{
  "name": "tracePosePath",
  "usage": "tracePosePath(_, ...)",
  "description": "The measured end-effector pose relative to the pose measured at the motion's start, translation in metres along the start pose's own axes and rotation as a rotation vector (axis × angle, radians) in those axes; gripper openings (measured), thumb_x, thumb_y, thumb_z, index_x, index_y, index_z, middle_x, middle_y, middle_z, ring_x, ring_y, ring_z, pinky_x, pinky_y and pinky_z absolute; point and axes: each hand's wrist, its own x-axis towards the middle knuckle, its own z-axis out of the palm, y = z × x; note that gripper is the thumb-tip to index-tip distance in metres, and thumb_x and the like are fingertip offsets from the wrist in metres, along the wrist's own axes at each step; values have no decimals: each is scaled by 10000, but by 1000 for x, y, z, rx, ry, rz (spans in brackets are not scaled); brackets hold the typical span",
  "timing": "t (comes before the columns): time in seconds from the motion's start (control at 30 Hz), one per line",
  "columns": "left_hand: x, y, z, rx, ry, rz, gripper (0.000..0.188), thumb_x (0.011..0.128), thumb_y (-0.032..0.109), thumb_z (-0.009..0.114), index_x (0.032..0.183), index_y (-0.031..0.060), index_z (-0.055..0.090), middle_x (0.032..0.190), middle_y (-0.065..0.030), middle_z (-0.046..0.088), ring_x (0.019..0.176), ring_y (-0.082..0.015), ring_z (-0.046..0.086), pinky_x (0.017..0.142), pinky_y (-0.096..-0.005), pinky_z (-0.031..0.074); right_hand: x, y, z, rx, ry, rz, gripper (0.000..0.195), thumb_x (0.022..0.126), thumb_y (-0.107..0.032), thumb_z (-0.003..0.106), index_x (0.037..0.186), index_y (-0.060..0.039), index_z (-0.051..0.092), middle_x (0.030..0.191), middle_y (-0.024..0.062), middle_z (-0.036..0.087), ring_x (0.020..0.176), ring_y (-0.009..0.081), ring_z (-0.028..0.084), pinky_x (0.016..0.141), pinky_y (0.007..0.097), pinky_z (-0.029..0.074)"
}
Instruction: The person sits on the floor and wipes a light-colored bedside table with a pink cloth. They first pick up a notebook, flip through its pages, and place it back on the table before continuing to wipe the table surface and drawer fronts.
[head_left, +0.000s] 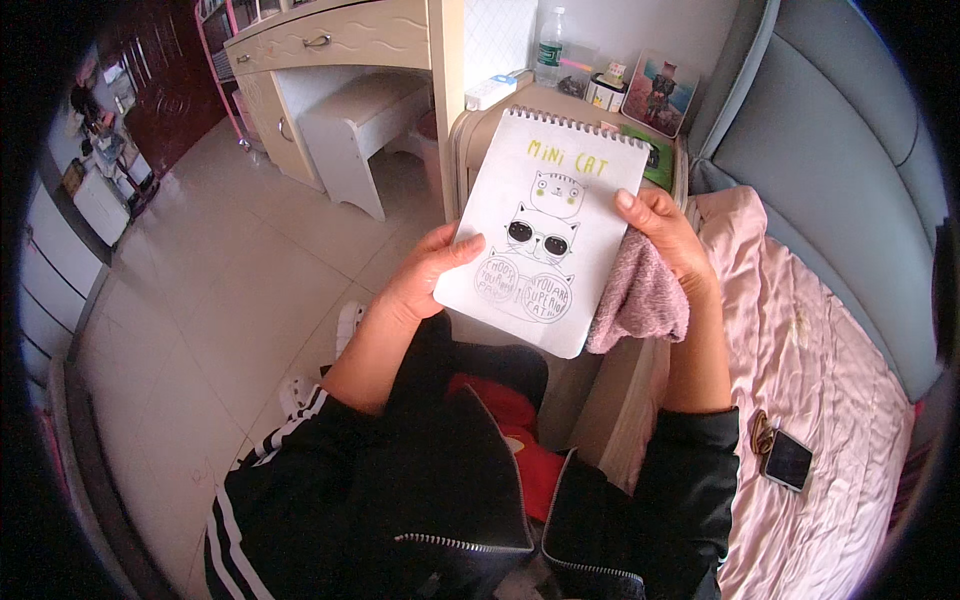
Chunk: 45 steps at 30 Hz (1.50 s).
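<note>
A spiral-bound notepad (540, 240) with cat drawings and lettering on its white cover is held up in front of me, its coil at the top. My left hand (433, 270) grips its lower left edge, thumb on the cover. On the right edge, my right hand (664, 229) pinches it with the thumb over the front. A mauve fleecy cloth (643, 300) hangs below my right palm, held in that same hand and partly behind the notepad. The fingers of both hands are mostly hidden behind the pad.
Past the notepad stands a bedside cabinet (517, 101) bearing a plastic bottle (550, 49), a small tin (606, 94), a picture panel (661, 94) and a green booklet (658, 161). A bed (817, 330) with a phone (787, 459) is at right. A stool (360, 112) stands under the desk (337, 45).
</note>
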Motion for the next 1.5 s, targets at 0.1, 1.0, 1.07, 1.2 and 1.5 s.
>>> tracePosePath(0.1, 0, -3, 2, -173, 38, 41, 433, 917, 193, 600, 1273, -28, 488, 1203, -144, 592, 1080, -227, 597, 913, -357, 491, -1, 3, -1, 62, -120, -51, 468, 866, -358, 682, 1103, 43, 628, 1018, 71, 667, 937, 126, 588, 886, 266, 442)
tracePosePath(1.0, -10, 7, 12, 65, 165, 171, 525, 904, 277, 627, 1307, -15, 458, 1230, -149, 575, 1116, -220, 570, 923, -362, 477, 5, 5, 27, -172, -266, -39, 340, 926, -195, 618, 1179, 32, 614, 1108, 53, 661, 1018, 106, 570, 925, 273, 440)
tracePosePath(1.07, -9, 12, 9, -95, 54, 187, 600, 936, 365, 556, 1370, -10, 379, 1313, -159, 517, 1191, -248, 522, 962, -382, 456, 6, 7, 28, -159, -259, -33, 338, 926, -193, 617, 1179, 31, 615, 1109, 51, 661, 1018, 106, 570, 930, 276, 437)
tracePosePath(1.2, -9, 18, 12, -390, -57, 138, 556, 944, 319, 542, 1364, -10, 385, 1324, -153, 512, 1197, -264, 523, 967, -393, 455, 8, 12, 31, -136, -296, -35, 331, 923, -188, 622, 1173, 29, 619, 1101, 53, 663, 1013, 108, 573, 933, 278, 436)
tracePosePath(1.5, -2, 18, 7, -255, 78, 172, 516, 948, 249, 526, 1377, 0, 383, 1331, -152, 509, 1201, -273, 523, 970, -400, 456, 15, 25, 35, -322, -120, -192, 629, 847, -273, 711, 1340, 21, 453, 1025, 103, 666, 881, 150, 617, 803, 273, 486)
